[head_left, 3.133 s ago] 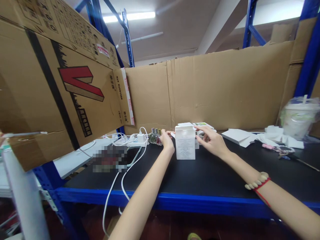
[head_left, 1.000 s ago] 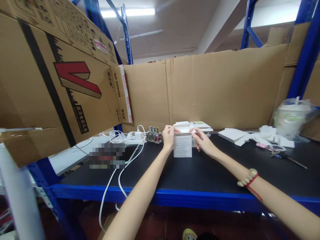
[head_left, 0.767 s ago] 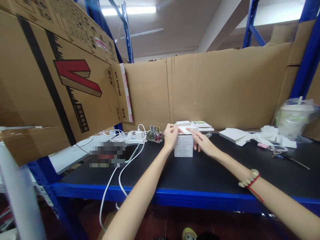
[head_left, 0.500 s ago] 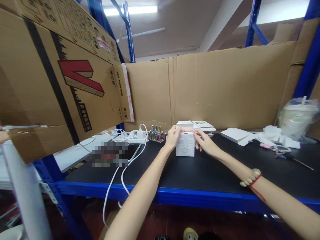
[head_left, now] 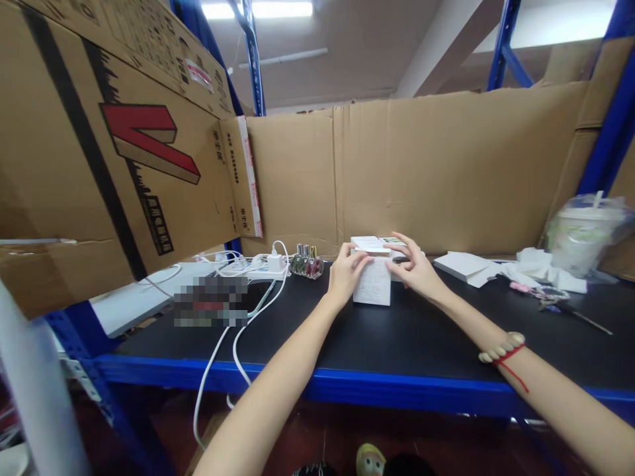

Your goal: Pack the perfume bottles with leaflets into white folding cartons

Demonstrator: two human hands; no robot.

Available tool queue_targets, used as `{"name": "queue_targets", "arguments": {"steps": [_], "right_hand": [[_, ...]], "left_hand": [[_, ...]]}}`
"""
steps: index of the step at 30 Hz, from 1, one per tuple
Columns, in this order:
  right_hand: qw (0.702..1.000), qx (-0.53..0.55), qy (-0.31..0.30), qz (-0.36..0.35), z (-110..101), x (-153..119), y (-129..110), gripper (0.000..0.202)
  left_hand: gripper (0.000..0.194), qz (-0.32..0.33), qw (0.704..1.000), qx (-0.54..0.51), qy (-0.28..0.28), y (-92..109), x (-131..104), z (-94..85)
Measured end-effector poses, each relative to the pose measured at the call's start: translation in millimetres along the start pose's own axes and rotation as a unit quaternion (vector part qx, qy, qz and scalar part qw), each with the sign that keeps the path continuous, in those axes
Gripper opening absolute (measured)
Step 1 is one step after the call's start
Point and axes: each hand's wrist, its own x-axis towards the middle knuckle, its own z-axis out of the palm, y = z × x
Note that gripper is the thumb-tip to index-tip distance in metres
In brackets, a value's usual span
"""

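A small white box (head_left: 372, 285) with fine printed text on its front face stands upright on the black tabletop. My left hand (head_left: 344, 272) is closed at the box's upper left edge, its thumb and fingertips pinched along the top. On the other side, my right hand (head_left: 417, 270) has its fingers raised and spread, with the thumb at or close to the upper right corner; whether it touches I cannot tell. Behind the box's top, a white stack (head_left: 366, 242) shows, partly covered by my hands.
Nail polish bottles (head_left: 306, 263) and a white charger (head_left: 276, 263) with cables sit left of my hands, near a partly blurred phone (head_left: 260, 294). White cartons (head_left: 466, 266), crumpled paper (head_left: 538, 266), keys (head_left: 550, 297) and a bagged cup (head_left: 580, 235) lie right. Cardboard (head_left: 446, 172) walls the back.
The fingers of my right hand have lifted off the box's top and spread. My left fingers have shifted inward along the top edge. The view has moved slightly.
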Motion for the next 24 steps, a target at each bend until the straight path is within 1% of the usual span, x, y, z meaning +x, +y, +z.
{"name": "queue_targets", "arguments": {"steps": [2,3,6,9,11,13,16,19,24], "right_hand": [[0.999,-0.014,-0.036,0.002,4.0,-1.3,-2.7,0.049],[0.999,-0.016,-0.039,0.006,5.4,-1.5,-3.8,0.043],[1.0,-0.004,-0.016,0.016,5.8,0.2,-4.7,0.034],[0.999,0.023,-0.009,0.03,3.0,3.5,-3.1,0.031],[0.998,0.042,-0.01,0.052,1.6,5.0,-1.9,0.031],[0.996,0.055,-0.007,0.074,1.4,5.5,-1.5,0.032],[0.993,0.071,-0.006,0.09,2.0,4.9,-3.1,0.032],[0.989,0.097,-0.024,0.113,2.1,4.2,-6.6,0.035],[0.975,0.151,-0.043,0.159,2.3,3.8,-11.2,0.044]], "left_hand": [[0.016,0.03,0.999,0.04,0.008,-3.8,-1.6,3.0],[0.018,0.05,0.997,0.059,0.01,-5.0,-2.4,4.3],[0.024,0.11,0.989,0.096,0.032,-4.8,-4.6,7.3],[0.025,0.136,0.983,0.104,0.066,0.2,-6.9,7.8],[0.023,0.141,0.982,0.1,0.071,4.3,-8.5,6.3],[0.022,0.157,0.982,0.09,0.062,7.1,-9.9,3.7],[0.023,0.201,0.976,0.059,0.053,8.2,-10.6,-0.2],[0.023,0.235,0.97,0.039,0.054,7.0,-10.0,-2.5],[0.024,0.247,0.967,0.039,0.043,6.0,-9.2,-3.9]]}}
